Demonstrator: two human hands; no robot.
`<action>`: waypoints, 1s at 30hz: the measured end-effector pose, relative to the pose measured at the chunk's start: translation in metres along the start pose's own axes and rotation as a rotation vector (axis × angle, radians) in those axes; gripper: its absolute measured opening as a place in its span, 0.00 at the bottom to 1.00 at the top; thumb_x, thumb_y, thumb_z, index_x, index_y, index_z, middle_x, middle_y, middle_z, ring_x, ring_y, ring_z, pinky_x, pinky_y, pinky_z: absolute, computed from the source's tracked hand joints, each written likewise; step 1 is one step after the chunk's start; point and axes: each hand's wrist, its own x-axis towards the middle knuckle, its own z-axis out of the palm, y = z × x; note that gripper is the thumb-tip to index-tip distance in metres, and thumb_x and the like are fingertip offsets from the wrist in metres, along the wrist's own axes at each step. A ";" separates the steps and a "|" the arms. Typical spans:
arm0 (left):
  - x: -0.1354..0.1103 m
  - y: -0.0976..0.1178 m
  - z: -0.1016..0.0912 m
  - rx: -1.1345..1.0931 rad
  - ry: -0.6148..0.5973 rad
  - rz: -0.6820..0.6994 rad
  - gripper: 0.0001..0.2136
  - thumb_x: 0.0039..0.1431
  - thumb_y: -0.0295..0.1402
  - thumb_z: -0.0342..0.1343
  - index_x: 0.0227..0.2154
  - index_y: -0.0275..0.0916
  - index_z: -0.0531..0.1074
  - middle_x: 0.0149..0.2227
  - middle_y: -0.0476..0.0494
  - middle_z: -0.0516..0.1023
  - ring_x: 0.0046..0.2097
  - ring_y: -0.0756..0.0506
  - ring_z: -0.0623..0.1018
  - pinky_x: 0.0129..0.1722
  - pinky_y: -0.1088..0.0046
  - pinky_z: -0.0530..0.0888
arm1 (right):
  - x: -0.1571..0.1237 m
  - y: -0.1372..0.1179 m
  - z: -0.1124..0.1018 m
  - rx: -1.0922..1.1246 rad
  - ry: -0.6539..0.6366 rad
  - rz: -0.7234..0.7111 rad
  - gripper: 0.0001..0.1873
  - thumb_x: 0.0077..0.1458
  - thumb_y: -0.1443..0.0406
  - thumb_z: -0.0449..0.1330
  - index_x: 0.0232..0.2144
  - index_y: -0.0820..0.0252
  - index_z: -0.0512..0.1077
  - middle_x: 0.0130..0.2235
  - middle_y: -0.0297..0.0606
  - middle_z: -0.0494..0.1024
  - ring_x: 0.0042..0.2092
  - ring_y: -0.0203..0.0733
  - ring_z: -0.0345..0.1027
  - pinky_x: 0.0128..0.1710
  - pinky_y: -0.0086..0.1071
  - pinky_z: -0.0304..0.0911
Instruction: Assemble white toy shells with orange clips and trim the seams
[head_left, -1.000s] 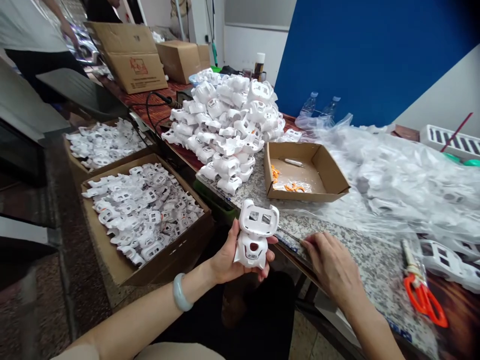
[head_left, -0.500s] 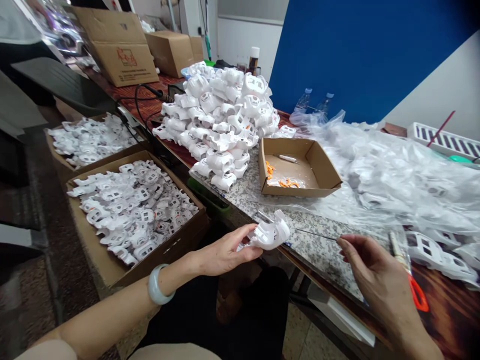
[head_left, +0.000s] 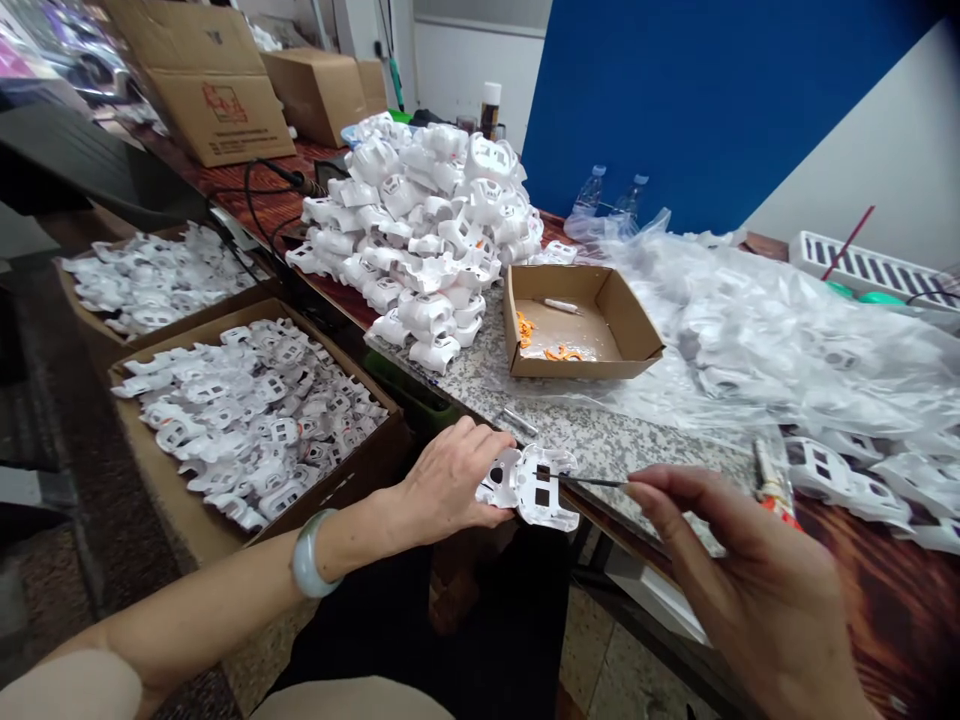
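My left hand (head_left: 450, 478) is closed around a white plastic shell piece (head_left: 534, 487), held on its side just off the table's front edge. My right hand (head_left: 739, 585) pinches a thin metal rod (head_left: 592, 482) whose tip touches a square opening in that shell. A pale green bangle (head_left: 309, 555) sits on my left wrist.
A tall heap of white shells (head_left: 424, 230) stands on the granite slab (head_left: 600, 440). A small open cardboard tray (head_left: 581, 325) holds orange bits. Two cardboard boxes (head_left: 247, 420) of white parts stand at the left. Clear plastic bags (head_left: 787, 340) cover the right; orange-handled scissors (head_left: 772, 485) lie near my right hand.
My left hand turned the shell from upright onto its side and lowered it. My right hand lifted the thin rod off the table and brought its tip to the shell.
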 end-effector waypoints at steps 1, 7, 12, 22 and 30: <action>0.000 0.001 0.000 0.012 -0.004 0.006 0.26 0.46 0.39 0.63 0.47 0.33 0.66 0.42 0.40 0.72 0.43 0.40 0.67 0.43 0.64 0.67 | 0.001 -0.003 0.003 -0.016 -0.018 -0.049 0.06 0.58 0.61 0.56 0.33 0.54 0.71 0.30 0.29 0.76 0.28 0.30 0.69 0.28 0.21 0.63; -0.004 0.003 0.002 0.035 0.002 0.059 0.24 0.48 0.39 0.61 0.46 0.33 0.66 0.41 0.41 0.72 0.42 0.40 0.66 0.43 0.64 0.66 | 0.005 -0.009 0.014 -0.030 -0.039 -0.158 0.04 0.59 0.65 0.54 0.34 0.57 0.69 0.30 0.31 0.75 0.30 0.30 0.70 0.30 0.21 0.63; -0.005 0.006 0.002 0.039 -0.006 0.060 0.24 0.47 0.39 0.61 0.46 0.33 0.66 0.40 0.41 0.71 0.42 0.41 0.66 0.42 0.65 0.66 | 0.004 -0.006 0.016 -0.039 -0.057 -0.200 0.03 0.60 0.66 0.54 0.34 0.58 0.68 0.31 0.32 0.74 0.31 0.31 0.70 0.30 0.22 0.63; -0.006 0.019 0.000 0.076 -0.012 0.155 0.24 0.48 0.40 0.62 0.46 0.33 0.65 0.41 0.42 0.71 0.41 0.41 0.66 0.43 0.64 0.66 | 0.003 -0.015 0.031 -0.098 -0.177 -0.319 0.07 0.62 0.66 0.51 0.33 0.59 0.67 0.29 0.35 0.72 0.30 0.35 0.67 0.30 0.28 0.62; -0.007 0.015 0.008 0.105 -0.063 0.117 0.24 0.47 0.39 0.62 0.45 0.34 0.65 0.41 0.42 0.71 0.41 0.41 0.66 0.43 0.64 0.66 | 0.001 -0.014 0.019 -0.066 -0.134 -0.285 0.05 0.62 0.65 0.51 0.35 0.58 0.67 0.31 0.34 0.74 0.31 0.33 0.69 0.31 0.25 0.63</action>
